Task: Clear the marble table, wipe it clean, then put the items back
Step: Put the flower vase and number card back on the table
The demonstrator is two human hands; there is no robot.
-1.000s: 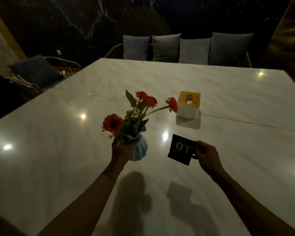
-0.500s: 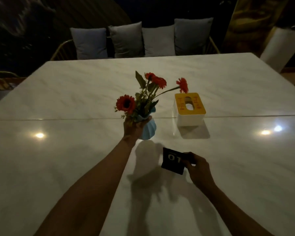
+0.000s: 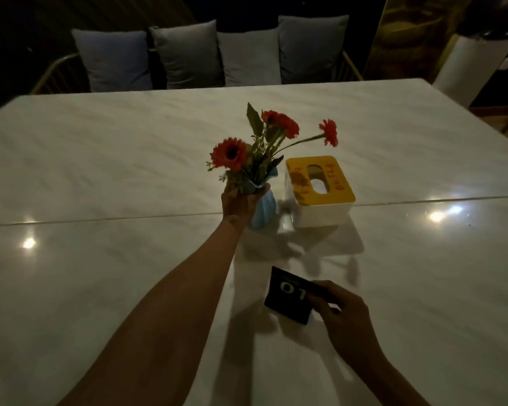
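My left hand point(image 3: 238, 203) grips the neck of a light blue ribbed vase point(image 3: 264, 209) of red flowers point(image 3: 279, 133), near the middle of the marble table point(image 3: 100, 273). The vase's base is at the table top, just left of a white tissue box point(image 3: 320, 190) with a yellow lid. Nearer to me, my right hand point(image 3: 342, 315) pinches the right edge of a black number card point(image 3: 288, 295) marked "01", low over the table; whether the card touches the surface I cannot tell.
A seam point(image 3: 100, 219) runs across the table from left to right. A bench with several grey cushions point(image 3: 211, 54) stands behind the far edge. A white cylinder point(image 3: 469, 65) stands past the far right corner. Ceiling lights reflect in the glossy top.
My left hand has carried the vase away from me and down beside the tissue box. My right hand has lowered the card towards the table. The view has swung to the right.
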